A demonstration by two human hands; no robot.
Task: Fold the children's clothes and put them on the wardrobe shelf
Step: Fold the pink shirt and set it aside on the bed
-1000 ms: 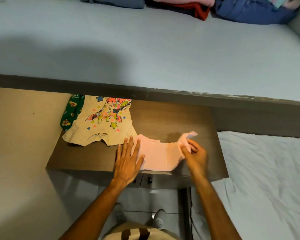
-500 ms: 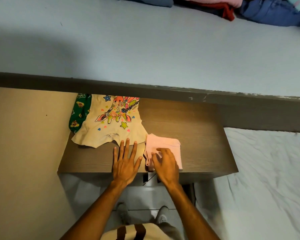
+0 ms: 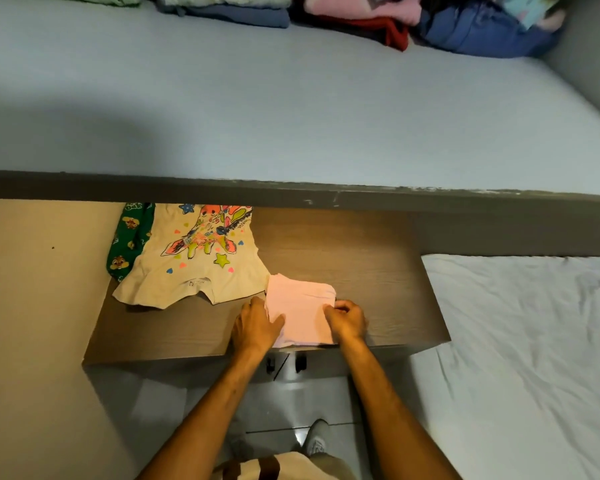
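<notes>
A small pink garment [image 3: 300,311] lies folded into a rough square near the front edge of a brown wooden surface [image 3: 361,271]. My left hand [image 3: 255,325] grips its left edge, thumb on top of the cloth. My right hand [image 3: 347,318] pinches its right edge with curled fingers. To the left a cream children's shirt [image 3: 194,261] with a bright cartoon print lies spread flat, partly over a green printed garment [image 3: 129,237]. Above, a pale grey wardrobe shelf [image 3: 291,109] carries stacked folded clothes [image 3: 361,19] along its back.
The shelf's dark front edge [image 3: 291,197] overhangs the back of the wooden surface. A white bed sheet [image 3: 534,358] lies at the right. A beige wall [image 3: 32,306] is at the left. My feet stand on a tiled floor [image 3: 291,410] below.
The right hand folded the pink garment's right side over to the left, making a compact square. Both hands then moved onto its two side edges and closed on them.
</notes>
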